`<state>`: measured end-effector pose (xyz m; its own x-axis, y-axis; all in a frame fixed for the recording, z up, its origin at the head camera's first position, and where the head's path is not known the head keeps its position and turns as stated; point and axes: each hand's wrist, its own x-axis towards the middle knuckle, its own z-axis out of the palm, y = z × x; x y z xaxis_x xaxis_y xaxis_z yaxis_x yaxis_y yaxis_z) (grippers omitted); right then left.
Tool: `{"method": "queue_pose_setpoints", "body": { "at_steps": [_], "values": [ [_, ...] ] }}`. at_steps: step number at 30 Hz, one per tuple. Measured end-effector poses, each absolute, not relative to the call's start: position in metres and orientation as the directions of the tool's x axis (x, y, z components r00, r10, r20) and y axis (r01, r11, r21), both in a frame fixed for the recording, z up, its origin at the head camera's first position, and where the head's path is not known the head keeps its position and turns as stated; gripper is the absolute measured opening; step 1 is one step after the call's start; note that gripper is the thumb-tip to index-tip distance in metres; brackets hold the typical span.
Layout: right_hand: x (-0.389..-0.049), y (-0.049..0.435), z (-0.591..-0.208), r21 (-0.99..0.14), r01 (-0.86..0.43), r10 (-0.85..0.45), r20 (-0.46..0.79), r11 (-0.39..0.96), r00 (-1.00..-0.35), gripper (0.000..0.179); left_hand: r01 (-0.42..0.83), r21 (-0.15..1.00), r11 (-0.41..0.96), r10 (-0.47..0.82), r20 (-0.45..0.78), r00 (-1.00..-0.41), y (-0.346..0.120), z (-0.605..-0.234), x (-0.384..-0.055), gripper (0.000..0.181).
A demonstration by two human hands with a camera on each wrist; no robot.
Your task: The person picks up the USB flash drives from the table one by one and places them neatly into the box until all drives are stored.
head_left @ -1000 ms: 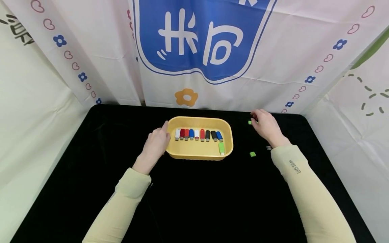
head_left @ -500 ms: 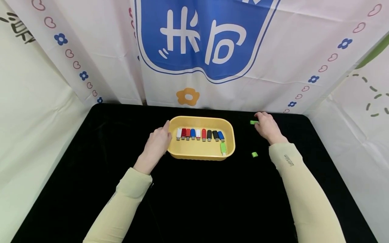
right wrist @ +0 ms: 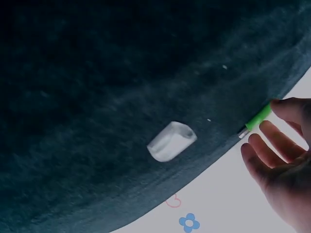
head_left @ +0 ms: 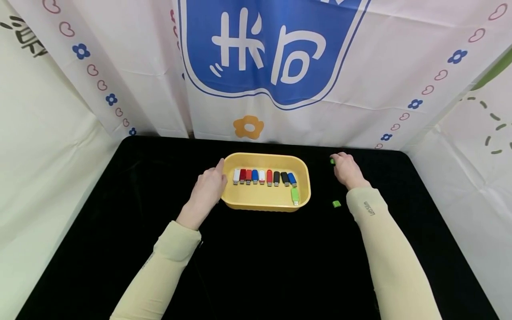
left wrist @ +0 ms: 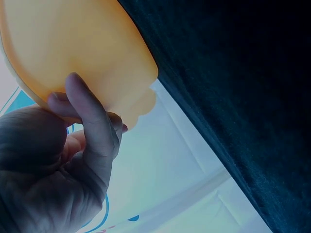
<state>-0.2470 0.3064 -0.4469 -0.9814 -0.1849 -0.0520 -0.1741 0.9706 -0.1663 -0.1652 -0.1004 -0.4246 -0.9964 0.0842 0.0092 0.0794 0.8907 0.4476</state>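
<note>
My left hand [head_left: 204,190] grips the left end of a yellow plastic tray [head_left: 256,207]. In the left wrist view a finger and the thumb [left wrist: 58,103] sit at the tray's wall. Nine USB flash drives, red, white, blue and black, lie in a row inside, several with metal plugs facing me; a green USB flash drive [head_left: 294,194] lies below the row's right end. Toward the table's back edge my right hand [head_left: 347,171] pinches another green USB flash drive [right wrist: 258,117] by one end, its metal plug showing in the right wrist view.
A small green piece [head_left: 336,204] lies on the black cloth [head_left: 256,262] right of the tray. In the right wrist view a whitish, hollow-ended piece [right wrist: 172,141] rests on the cloth. A printed white curtain [head_left: 152,89] hangs behind the table.
My right hand has closed on the green flash drive by the back edge and shifted slightly left and toward me. The left hand stays at the tray's end.
</note>
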Motion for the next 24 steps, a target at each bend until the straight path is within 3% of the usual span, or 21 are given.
{"method": "queue_pose_setpoints", "body": {
  "at_steps": [15,24],
  "values": [
    [-0.238,0.314,-0.449,-0.127,-0.118,-0.126,-0.058,0.985,-0.990,0.032,0.105,0.434,0.895,0.100,0.035,-0.994,-0.100,-0.425,-0.164,0.055],
    [-0.236,0.321,-0.446,-0.169,-0.152,-0.152,0.011,0.974,-0.988,0.020,0.108,0.437,0.893,0.101,0.040,-0.994,-0.100,-0.424,-0.164,0.054]
  ]
}}
